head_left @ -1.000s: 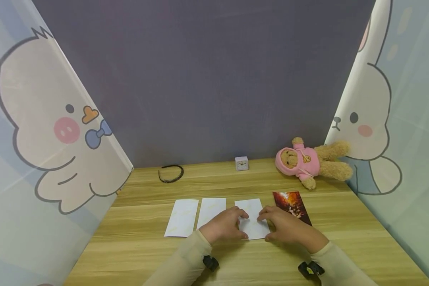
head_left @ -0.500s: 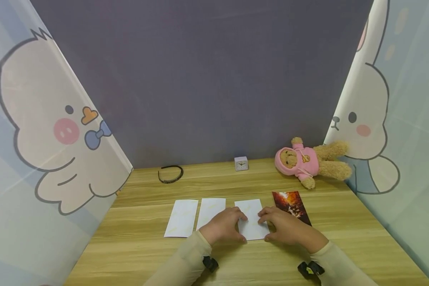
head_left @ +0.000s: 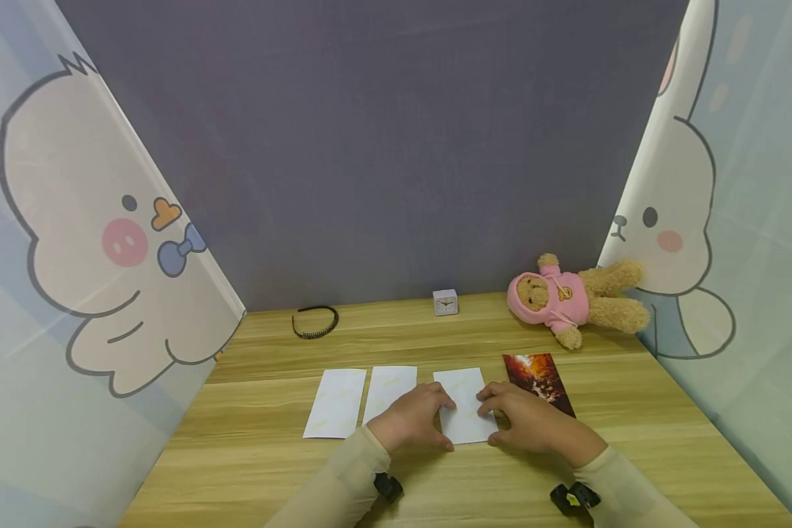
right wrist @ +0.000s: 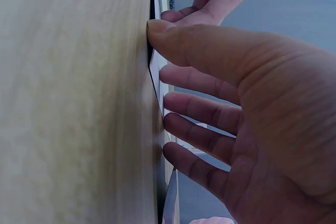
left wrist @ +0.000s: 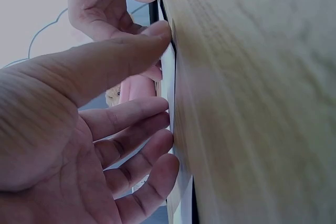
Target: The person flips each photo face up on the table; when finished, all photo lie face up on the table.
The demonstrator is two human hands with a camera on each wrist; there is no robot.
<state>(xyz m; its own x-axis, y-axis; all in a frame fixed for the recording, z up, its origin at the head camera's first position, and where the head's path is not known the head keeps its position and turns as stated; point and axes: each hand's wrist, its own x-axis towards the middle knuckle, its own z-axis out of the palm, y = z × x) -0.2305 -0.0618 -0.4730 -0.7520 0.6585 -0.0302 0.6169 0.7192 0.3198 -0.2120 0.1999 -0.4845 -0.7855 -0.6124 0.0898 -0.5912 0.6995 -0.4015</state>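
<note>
A white card (head_left: 465,411) lies flat on the wooden table, faint yellow marks on its upper face. My left hand (head_left: 412,418) rests at its left edge and my right hand (head_left: 524,418) at its right edge, thumbs toward the near corners. In the left wrist view, the fingers (left wrist: 139,153) are spread and loosely bent, tips down at the card and tabletop. Much the same shows in the right wrist view, where the thumb (right wrist: 163,30) stands apart from the fingers. Two more white cards, one left (head_left: 335,403) and one nearer (head_left: 394,383), lie beside my left hand.
A dark red and orange picture card (head_left: 537,378) lies partly behind my right hand. Farther back are a black headband (head_left: 317,334), a small white clock (head_left: 445,302) and a teddy bear in a pink hoodie (head_left: 567,295). A grey panel (head_left: 396,161) rises behind the table.
Both hands stay almost still around the white card. Only a very slight shift of the fingers at its edges and of the head view shows.
</note>
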